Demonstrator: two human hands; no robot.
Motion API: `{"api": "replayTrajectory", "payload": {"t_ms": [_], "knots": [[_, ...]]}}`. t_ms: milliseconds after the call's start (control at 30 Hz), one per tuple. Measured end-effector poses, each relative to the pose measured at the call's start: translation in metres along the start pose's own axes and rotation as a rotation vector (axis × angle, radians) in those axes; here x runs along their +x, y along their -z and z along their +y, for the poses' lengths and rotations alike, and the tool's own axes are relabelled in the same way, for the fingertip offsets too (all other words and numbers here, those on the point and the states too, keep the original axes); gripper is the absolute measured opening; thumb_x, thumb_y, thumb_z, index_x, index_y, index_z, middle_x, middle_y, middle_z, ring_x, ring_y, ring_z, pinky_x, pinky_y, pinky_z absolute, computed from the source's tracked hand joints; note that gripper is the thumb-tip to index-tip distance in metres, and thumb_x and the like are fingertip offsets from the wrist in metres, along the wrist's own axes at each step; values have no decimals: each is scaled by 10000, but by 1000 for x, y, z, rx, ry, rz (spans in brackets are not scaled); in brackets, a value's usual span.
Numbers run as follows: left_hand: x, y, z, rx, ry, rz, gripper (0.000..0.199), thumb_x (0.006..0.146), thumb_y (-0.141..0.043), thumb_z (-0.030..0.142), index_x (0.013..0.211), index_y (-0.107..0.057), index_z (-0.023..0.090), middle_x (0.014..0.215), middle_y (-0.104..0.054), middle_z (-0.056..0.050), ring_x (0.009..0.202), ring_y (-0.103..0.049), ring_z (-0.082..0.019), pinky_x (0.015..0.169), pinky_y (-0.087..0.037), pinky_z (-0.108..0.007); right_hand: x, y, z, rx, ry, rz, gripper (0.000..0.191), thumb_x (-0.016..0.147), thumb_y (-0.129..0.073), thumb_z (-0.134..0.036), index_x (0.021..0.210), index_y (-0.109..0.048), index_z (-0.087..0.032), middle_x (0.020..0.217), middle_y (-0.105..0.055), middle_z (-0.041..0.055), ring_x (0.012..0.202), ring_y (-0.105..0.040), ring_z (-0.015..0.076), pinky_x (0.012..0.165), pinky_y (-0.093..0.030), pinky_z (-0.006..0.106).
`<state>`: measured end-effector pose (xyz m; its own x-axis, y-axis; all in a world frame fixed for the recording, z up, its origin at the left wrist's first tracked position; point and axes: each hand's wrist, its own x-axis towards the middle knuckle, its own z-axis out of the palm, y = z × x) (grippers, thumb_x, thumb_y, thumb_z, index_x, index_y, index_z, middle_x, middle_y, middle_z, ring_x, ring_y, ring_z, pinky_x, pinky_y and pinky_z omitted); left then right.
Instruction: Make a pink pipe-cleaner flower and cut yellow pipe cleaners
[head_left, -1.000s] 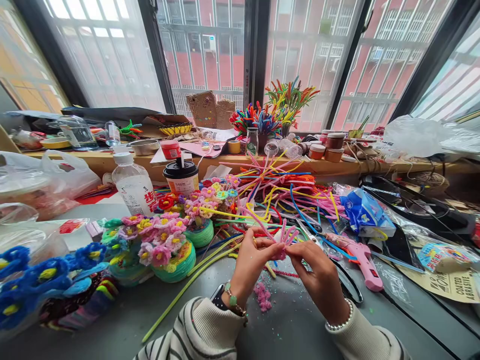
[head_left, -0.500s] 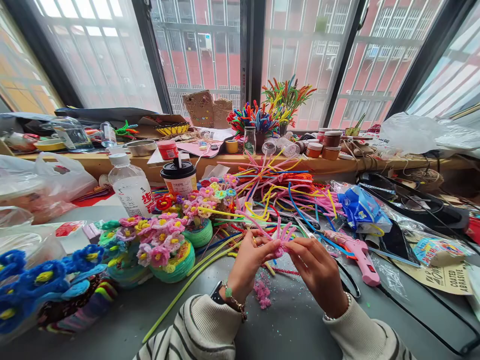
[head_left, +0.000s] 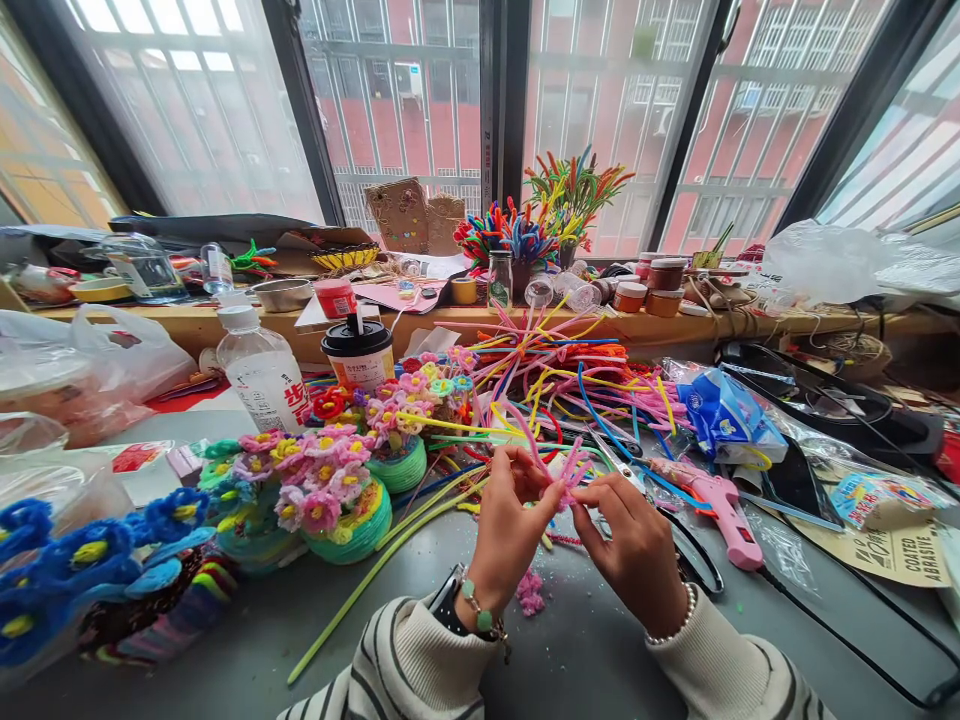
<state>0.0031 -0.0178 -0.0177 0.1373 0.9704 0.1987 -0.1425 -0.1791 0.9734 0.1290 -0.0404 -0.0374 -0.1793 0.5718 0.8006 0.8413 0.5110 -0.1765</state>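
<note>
- The left hand [head_left: 511,535] is clamped on the pink pipe-cleaner piece [head_left: 571,468], thumb and fingers closed at its left side.
- The right hand [head_left: 628,545] pinches the same piece between thumb and fingertips, at its lower right.
- The pink pipe-cleaner piece lies between the two grips, raised above the table [head_left: 577,665]; its loose strands fan upward and away beyond the fingertips.
- One longer pink strand slants up and to the left, above the left hand's fingers.
- On the table below the hands lies a pink fuzzy clump [head_left: 529,592], apart from both.
- To the right of the right hand are the pink glue gun [head_left: 724,510] and, farther right, the blue packet [head_left: 727,415].
- The scissors [head_left: 619,460] lie just beyond the right hand, partly hidden.
- To the left stand pink flowers [head_left: 326,475] on a green base [head_left: 351,530].
- At the far side, a heap of coloured pipe cleaners [head_left: 551,360] spreads before the sill [head_left: 420,328].
</note>
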Motion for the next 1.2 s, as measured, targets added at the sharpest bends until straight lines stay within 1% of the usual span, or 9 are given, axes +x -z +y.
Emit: {"api": "replayTrajectory", "payload": {"t_ms": [100, 167, 267, 367, 467, 633, 800, 967, 1200], "knots": [[0, 0, 0, -6, -7, 4, 273, 649, -597, 251, 793, -373, 193, 677, -491, 35, 622, -505, -81, 610, -418, -207, -2, -2, 0, 46, -43, -12, 46, 756, -474, -129, 752, -497, -168, 683, -533, 45, 671, -511, 156, 597, -438, 279], [2, 0, 1, -68, 53, 0, 296, 626, -620, 264, 784, -381, 187, 654, -501, 38, 600, -509, -82, 584, -416, -200, -2, -1, 1, 71, -37, -18, 71, 765, -458, -119, 783, -498, -176, 703, -536, 43, 680, -510, 152, 602, -439, 276], [5, 1, 4, -208, 254, -39, 327, 588, -653, 287, 782, -420, 163, 660, -519, 20, 608, -527, -90, 589, -427, -209, -1, 1, 3, 115, -29, 6, 128, 768, -451, -101, 844, -501, -190, 752, -549, 43, 715, -522, 150, 637, -446, 280], [6, 1, 6, -283, 455, -134, 295, 617, -612, 370, 735, -472, 138, 613, -519, 8, 568, -523, -83, 570, -419, -206, -1, 3, 4, 143, -29, 55, 167, 761, -460, -87, 878, -505, -197, 784, -557, 46, 755, -533, 155, 686, -448, 299], [6, 2, 6, -294, 547, -233, 328, 643, -553, 449, 661, -499, 126, 551, -521, 2, 487, -487, -65, 490, -373, -186, -1, 3, 4, 143, -14, 71, 191, 765, -461, -95, 909, -511, -211, 802, -563, 47, 769, -539, 159, 696, -451, 310], [6, 4, 6, -317, 547, -202, 293, 596, -622, 389, 672, -548, 116, 573, -538, 5, 503, -493, -55, 502, -369, -170, -1, 3, 3, 195, -32, 36, 205, 776, -444, -109, 937, -514, -215, 836, -580, 48, 807, -545, 164, 719, -448, 311], [7, 4, 6, -313, 471, -128, 250, 602, -638, 328, 711, -583, 109, 672, -580, -27, 587, -533, -76, 573, -424, -185, 2, 5, 0, 287, -209, -13, 142, 795, -431, -202, 905, -520, -189, 856, -577, 62, 840, -532, 185, 733, -432, 333], [6, 5, 4, -335, 417, -126, 268, 608, -637, 325, 752, -609, 102, 756, -615, -66, 661, -569, -114, 636, -459, -219, 4, 6, 0, 359, -380, -13, 116, 770, -479, -286, 772, -530, -181, 737, -572, 37, 714, -541, 169, 642, -440, 298], [6, 6, 4, -442, 551, -180, 195, 613, -645, 258, 738, -641, 108, 747, -636, -65, 661, -578, -102, 649, -463, -198, 6, 5, 2, 642, -602, -92, 142, 751, -502, -314, 739, -533, -176, 700, -573, 14, 665, -547, 143, 608, -451, 253]]}}
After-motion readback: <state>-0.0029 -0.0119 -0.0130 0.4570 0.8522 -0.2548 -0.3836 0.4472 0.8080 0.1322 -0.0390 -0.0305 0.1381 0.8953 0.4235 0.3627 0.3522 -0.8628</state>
